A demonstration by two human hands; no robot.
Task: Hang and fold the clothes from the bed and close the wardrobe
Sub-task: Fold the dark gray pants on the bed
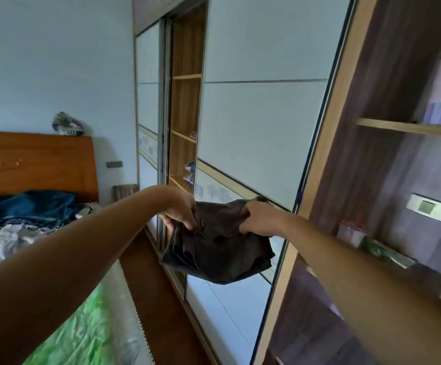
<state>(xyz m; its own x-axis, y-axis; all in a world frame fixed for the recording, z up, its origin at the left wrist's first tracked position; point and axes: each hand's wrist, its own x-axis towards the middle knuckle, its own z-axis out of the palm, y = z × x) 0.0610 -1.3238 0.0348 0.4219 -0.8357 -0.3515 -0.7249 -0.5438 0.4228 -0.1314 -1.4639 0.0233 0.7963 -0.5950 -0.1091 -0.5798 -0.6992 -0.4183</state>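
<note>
I hold a folded dark grey-brown garment [219, 248] in the air in front of the wardrobe. My left hand [181, 213] grips its left top edge and my right hand [257, 218] grips its right top edge. Behind it stands the wardrobe's white sliding door [261, 122]. A gap to the left of that door shows wooden shelves [185, 106] with a few small folded items low down. The bed [56, 285] lies at the left, with a green sheet and a heap of blue and white clothes [16, 227] near its head.
An open shelf section [409, 127] at the right holds a pink and purple folded item, a small jar and green packets. A wooden headboard [35, 164] stands against the far wall. A narrow strip of brown floor [161, 312] runs between bed and wardrobe.
</note>
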